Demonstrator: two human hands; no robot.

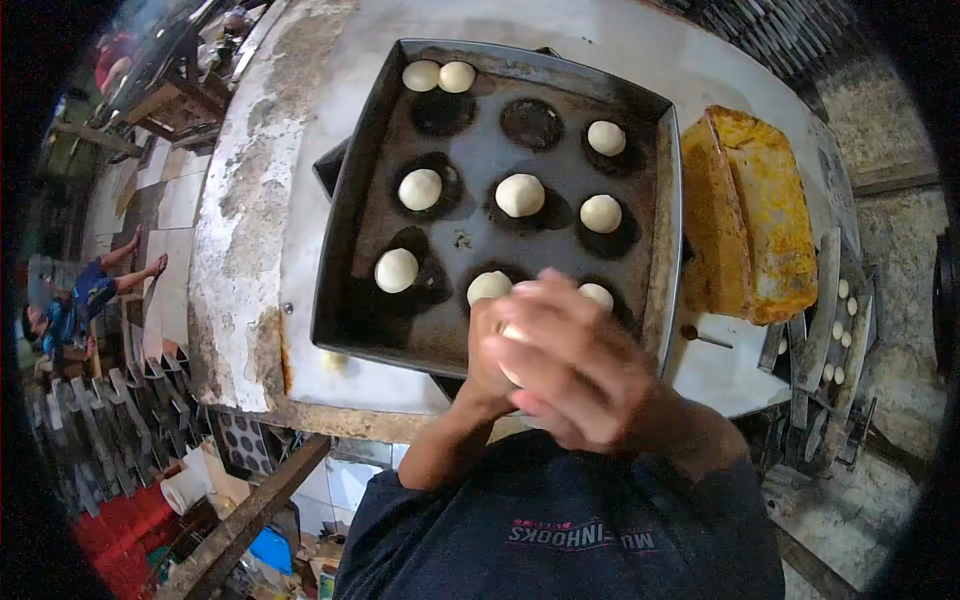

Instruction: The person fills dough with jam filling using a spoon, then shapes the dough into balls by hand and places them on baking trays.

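My left hand [488, 348] and my right hand [580, 365] are pressed together over the near edge of a dark square baking tray [480, 235]. Between the palms, a pale dough ball [513, 333] shows in part; the rest of it is covered by the fingers. The right hand lies over the left and is smeared by motion. Several round dough balls sit apart in the tray, among them a middle one [520, 195] and one just beyond my left hand [489, 288]. Two balls touch in the far left corner, one of them at the edge [421, 75].
A yellow-crusted rectangular container [770, 215] stands right of the tray, near a small handled tool [706, 337]. Another tray with dough balls [840, 330] is at far right. Metal pans [120, 430] are stacked lower left. A person [75, 305] is on the floor at left.
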